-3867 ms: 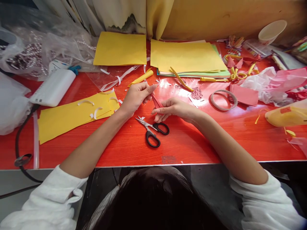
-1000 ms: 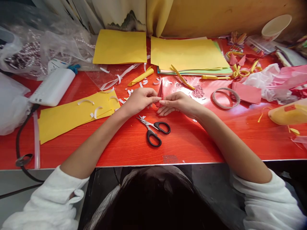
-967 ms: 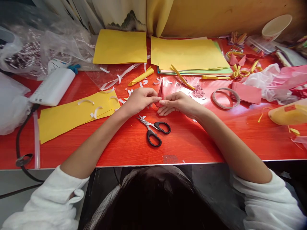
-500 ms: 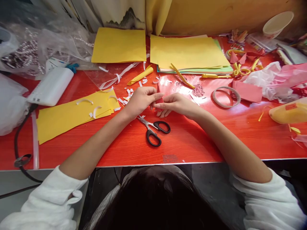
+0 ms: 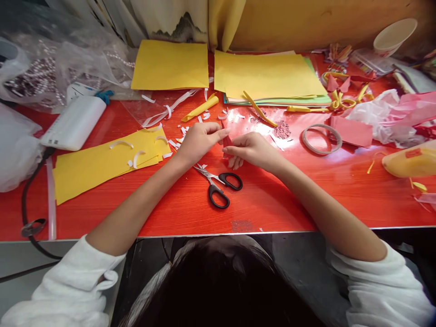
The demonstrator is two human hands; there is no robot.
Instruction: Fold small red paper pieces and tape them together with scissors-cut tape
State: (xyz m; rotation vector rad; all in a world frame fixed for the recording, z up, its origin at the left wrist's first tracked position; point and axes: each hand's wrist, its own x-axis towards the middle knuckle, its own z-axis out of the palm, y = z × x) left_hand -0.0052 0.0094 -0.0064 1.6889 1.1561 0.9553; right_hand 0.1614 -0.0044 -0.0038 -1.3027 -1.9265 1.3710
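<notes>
— What's the setting?
— A glossy red surface point(image 5: 289, 200) crosses the frame, with a pale curtain point(image 5: 163, 18) behind it at top, left of centre.
— And the counts, from the left?
— One white device point(image 5: 75, 121) at left; two yellow-topped paper piles point(image 5: 172, 66) at upper centre.
— The hands?
— At centre, the left hand point(image 5: 199, 140) and right hand point(image 5: 257, 150) both pinch one red paper piece point(image 5: 227, 140) between them. One pair of scissors point(image 5: 209, 176) lies just below, blades slightly parted.
— Farther right?
— One pale ring point(image 5: 318, 151), then one tilted cup point(image 5: 395, 38) at upper right.
</notes>
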